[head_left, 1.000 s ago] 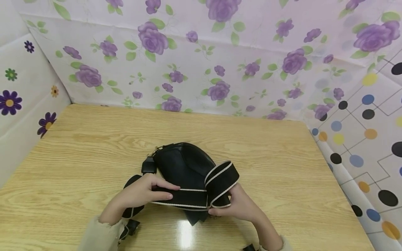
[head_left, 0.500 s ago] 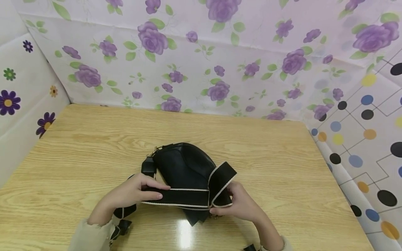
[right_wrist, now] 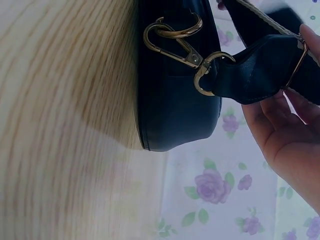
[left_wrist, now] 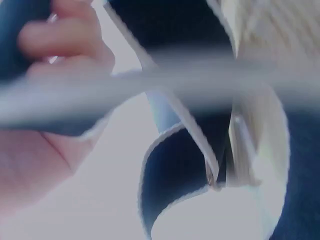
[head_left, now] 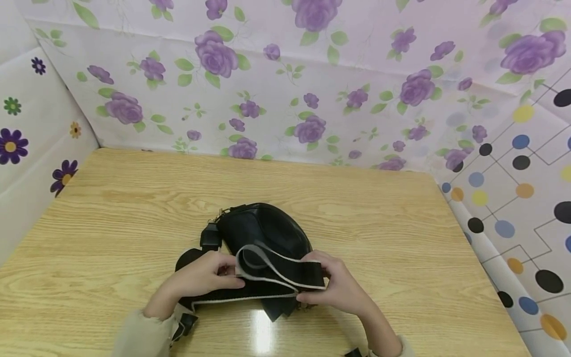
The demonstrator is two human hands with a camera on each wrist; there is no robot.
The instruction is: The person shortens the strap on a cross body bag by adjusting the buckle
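Note:
A black leather bag (head_left: 272,225) lies on the table. Its wide black strap (head_left: 281,292), edged in white, runs across the front and folds back in a loop between both hands. My left hand (head_left: 207,272) grips the strap at the left end of that loop, fingers bent. At the other end, my right hand (head_left: 332,285) pinches the folded strap. In the right wrist view a gold clasp (right_wrist: 172,52) joins the bag to the strap's leather end tab (right_wrist: 255,70), and the right hand's fingers are around the gold buckle there. A blurred pale band crosses the left wrist view.
The wooden table (head_left: 379,213) bears the bag. A flowered cloth (head_left: 276,89) hangs behind it, with a dotted cloth (head_left: 508,228) at the right. Black wrist-camera parts (head_left: 185,325) show beside the left sleeve.
The left hand first slid left along the flat strap, then came back right, its fingers bending. The loop, upright over the right hand before, now lies leftward toward the left hand. The bag stays put.

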